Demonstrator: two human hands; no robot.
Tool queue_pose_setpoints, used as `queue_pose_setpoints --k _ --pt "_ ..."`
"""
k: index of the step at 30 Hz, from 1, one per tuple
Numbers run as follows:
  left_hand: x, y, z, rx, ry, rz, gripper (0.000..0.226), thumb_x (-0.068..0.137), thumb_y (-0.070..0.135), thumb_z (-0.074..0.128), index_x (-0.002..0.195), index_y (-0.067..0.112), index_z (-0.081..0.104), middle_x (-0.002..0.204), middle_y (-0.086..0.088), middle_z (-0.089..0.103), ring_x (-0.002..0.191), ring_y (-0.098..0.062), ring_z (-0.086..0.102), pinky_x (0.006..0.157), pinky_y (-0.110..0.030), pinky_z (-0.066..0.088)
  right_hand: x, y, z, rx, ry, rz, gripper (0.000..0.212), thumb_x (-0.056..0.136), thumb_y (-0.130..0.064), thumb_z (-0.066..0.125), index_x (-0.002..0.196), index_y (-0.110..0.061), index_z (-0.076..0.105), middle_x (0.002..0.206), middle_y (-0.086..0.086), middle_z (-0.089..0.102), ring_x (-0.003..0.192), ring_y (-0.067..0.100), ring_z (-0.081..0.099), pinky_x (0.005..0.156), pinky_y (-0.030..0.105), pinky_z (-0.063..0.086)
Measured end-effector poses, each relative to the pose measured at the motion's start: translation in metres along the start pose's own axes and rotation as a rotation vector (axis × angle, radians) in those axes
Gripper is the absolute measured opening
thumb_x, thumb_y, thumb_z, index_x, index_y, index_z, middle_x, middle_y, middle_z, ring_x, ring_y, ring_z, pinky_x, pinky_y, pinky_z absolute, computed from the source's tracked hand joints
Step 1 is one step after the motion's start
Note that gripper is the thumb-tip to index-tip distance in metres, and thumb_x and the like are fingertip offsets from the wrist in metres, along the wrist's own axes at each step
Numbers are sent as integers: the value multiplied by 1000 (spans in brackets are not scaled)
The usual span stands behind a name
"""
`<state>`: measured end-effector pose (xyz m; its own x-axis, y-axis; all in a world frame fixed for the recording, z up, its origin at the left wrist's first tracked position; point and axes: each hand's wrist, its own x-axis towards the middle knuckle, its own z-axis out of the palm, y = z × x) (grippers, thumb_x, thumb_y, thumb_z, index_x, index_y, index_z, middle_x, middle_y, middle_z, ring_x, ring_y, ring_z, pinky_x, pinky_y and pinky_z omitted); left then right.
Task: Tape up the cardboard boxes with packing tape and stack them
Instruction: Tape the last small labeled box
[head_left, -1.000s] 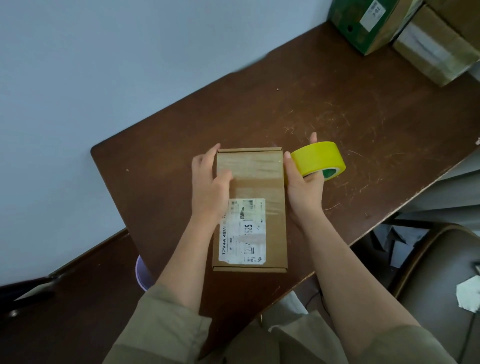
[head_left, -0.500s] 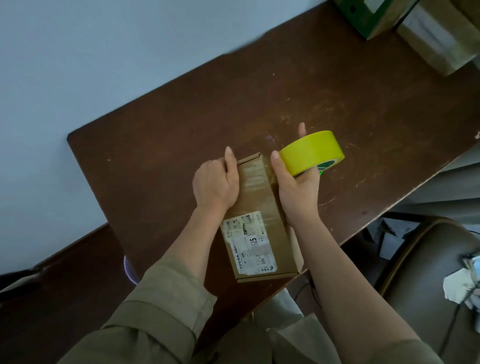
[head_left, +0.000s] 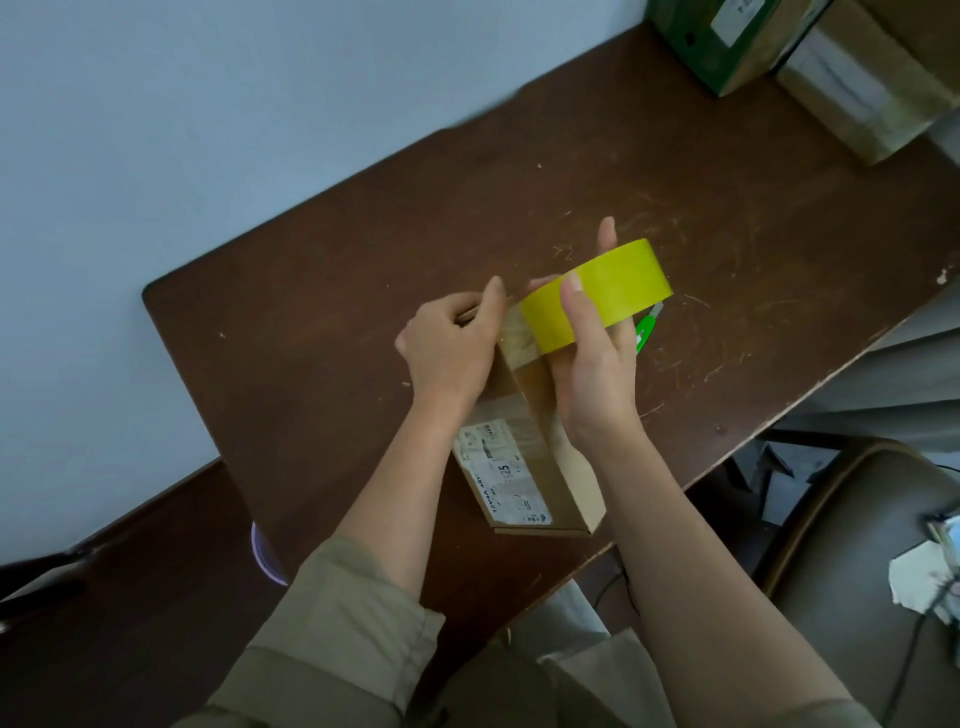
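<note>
From my head camera, my left hand (head_left: 449, 351) is curled over the far left corner of the cardboard box (head_left: 540, 457), thumb pressed along its top edge, forearm running back to a rolled olive sleeve (head_left: 332, 623). My right hand (head_left: 597, 374) grips the yellow tape roll (head_left: 597, 293), thumb across its outer face and fingers behind it, holding it against the box's far end, tilted. The box is tipped on the dark wooden table (head_left: 311, 322), its labelled face turned up toward me and its near end just inside the table's front edge.

The tabletop is bare to the left and beyond my hands. At the far right corner stand a green box (head_left: 727, 47) and a taped brown box (head_left: 872, 88), both cut off by the frame. A chair (head_left: 857, 545) sits below the table's right edge.

A green object (head_left: 647, 327) peeks out behind my right hand; I cannot make out what it is. The label's print is too blurred to read.
</note>
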<state>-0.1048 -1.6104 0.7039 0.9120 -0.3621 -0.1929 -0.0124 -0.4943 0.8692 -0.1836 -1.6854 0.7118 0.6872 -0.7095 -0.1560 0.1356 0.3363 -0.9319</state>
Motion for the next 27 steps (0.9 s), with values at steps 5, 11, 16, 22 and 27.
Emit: queue_pose_setpoints --k 5,11,16,22,27 --pt "-2 -1 -4 -217 44 -55 49 83 32 56 45 14 32 48 3 23 49 -15 23 60 -39 28 -1 0 5 75 84 100 60 101 -22 56 154 -34 31 97 5 69 98 19 63 99 42 49" --pt "-5 -5 -5 -519 -13 5 43 69 24 60 48 -8 41 52 -10 28 54 -23 25 52 -34 21 -1 -3 1 78 75 239 57 101 -20 58 151 -39 39 95 5 70 97 20 67 92 39 56" --pt "0 -15 -6 -657 11 -73 37 60 30 58 60 -5 68 70 -25 58 69 -32 51 61 -41 41 1 -4 1 124 -27 314 57 101 -18 56 150 -41 38 95 5 69 92 19 69 86 36 57" --pt "2 -52 -13 -276 72 7 15 96 18 61 100 22 74 109 -10 62 97 4 58 89 -15 44 -8 38 24 -151 43 203 63 90 -29 67 136 -62 41 100 0 66 97 19 62 104 55 48" --pt "-6 -47 -11 -4 34 -160 36 101 50 42 94 26 67 106 -10 62 95 -11 58 89 -35 47 -18 45 32 -235 66 87 66 98 -17 62 149 -45 32 80 0 59 78 15 57 89 45 54"
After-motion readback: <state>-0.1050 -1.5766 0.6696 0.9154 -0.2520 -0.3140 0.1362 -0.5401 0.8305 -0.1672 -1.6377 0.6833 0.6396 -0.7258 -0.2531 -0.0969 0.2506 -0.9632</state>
